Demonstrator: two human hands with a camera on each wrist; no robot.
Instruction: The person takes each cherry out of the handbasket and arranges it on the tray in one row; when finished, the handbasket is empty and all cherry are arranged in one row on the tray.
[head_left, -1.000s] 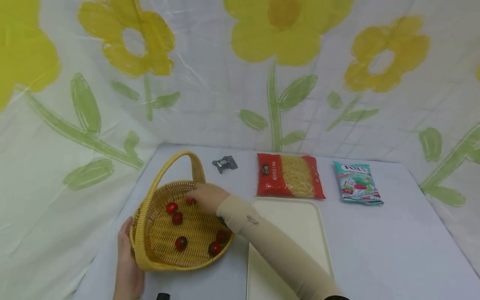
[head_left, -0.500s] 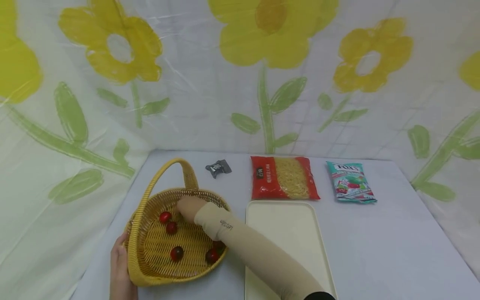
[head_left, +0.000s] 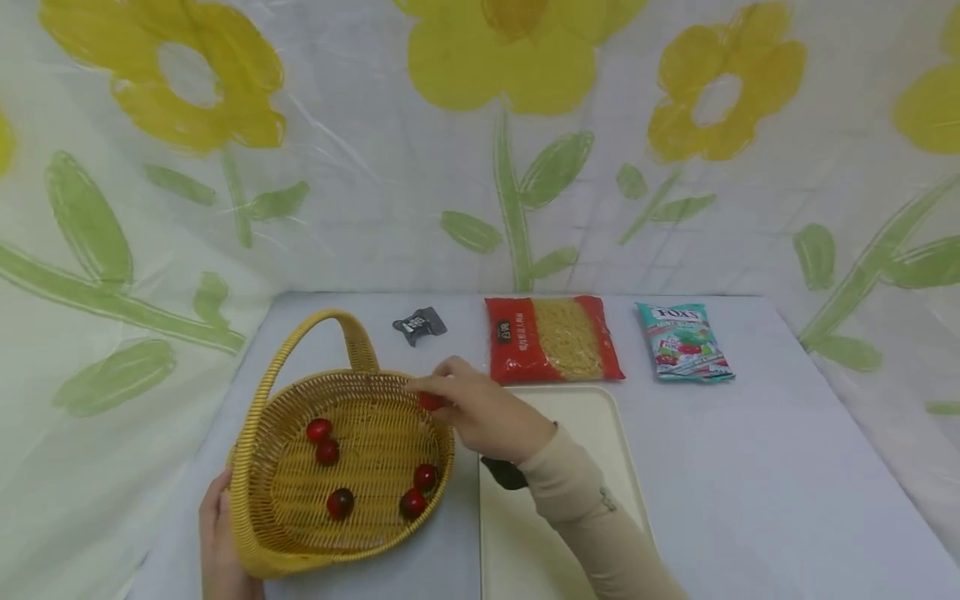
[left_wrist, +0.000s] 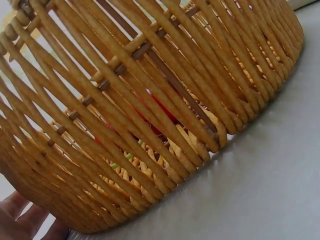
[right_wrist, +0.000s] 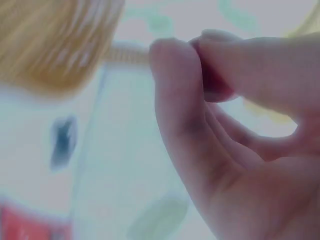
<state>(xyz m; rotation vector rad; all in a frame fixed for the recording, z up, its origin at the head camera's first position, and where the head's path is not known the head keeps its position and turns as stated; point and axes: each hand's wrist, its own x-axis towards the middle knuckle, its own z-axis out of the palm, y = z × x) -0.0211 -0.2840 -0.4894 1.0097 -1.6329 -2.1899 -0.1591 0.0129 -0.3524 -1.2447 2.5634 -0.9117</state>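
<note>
A small red fruit [head_left: 431, 401] is showing near the centre of the head view, over the upper right rim of the yellow woven basket [head_left: 371, 454]. The right hand [head_left: 480, 408] is holding it: the fingers [right_wrist: 175, 90] are pinching it at their tips, and the right wrist view is showing its dark red skin between them. The basket is standing in the lower left of the frame, its handle rising along its left side. Inside, five loose fruits are lying: two close together at the left [head_left: 323, 442], one at the lower middle [head_left: 340, 503], and two near the right wall [head_left: 418, 492]. The left hand [head_left: 225, 542] is touching the basket's outer side at the lower left of the frame; its fingers are partly hidden, so I cannot tell if they are curling.

The right arm, in a beige sleeve [head_left: 592, 517], is crossing above a cream tray [head_left: 517, 533] at the lower centre. Farther up on the tabletop [head_left: 765, 467], a dark wrapped piece [head_left: 418, 325], a red pasta bag [head_left: 555, 339] and a turquoise FOX'S bag [head_left: 685, 342] are lying from left to right. Behind, a white sheet [head_left: 375, 233] with yellow flowers is filling the upper frame.
</note>
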